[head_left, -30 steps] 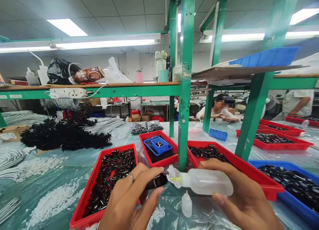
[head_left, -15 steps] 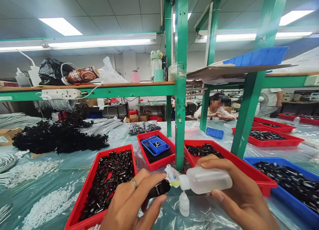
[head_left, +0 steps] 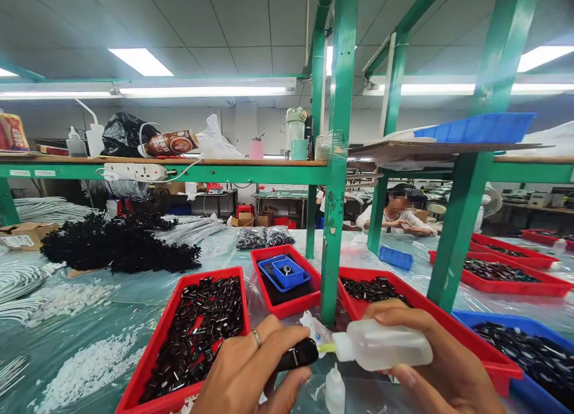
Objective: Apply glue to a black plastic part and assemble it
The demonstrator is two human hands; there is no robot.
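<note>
Head view: your left hand [head_left: 244, 375] pinches a black part [head_left: 296, 355] just left of the green post [head_left: 334, 223]; right hand [head_left: 442, 372] grips the bottle [head_left: 383, 352], nozzle at the part's end. Gluing underway; red tray [head_left: 147, 366] is full of parts.

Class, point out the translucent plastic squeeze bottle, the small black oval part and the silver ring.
Translucent plastic squeeze bottle [head_left: 388, 352], head view, middle of its body.
Small black oval part [head_left: 299, 354], head view, its glossy side.
Silver ring [head_left: 256, 337], head view, band on the left hand's finger.
</note>
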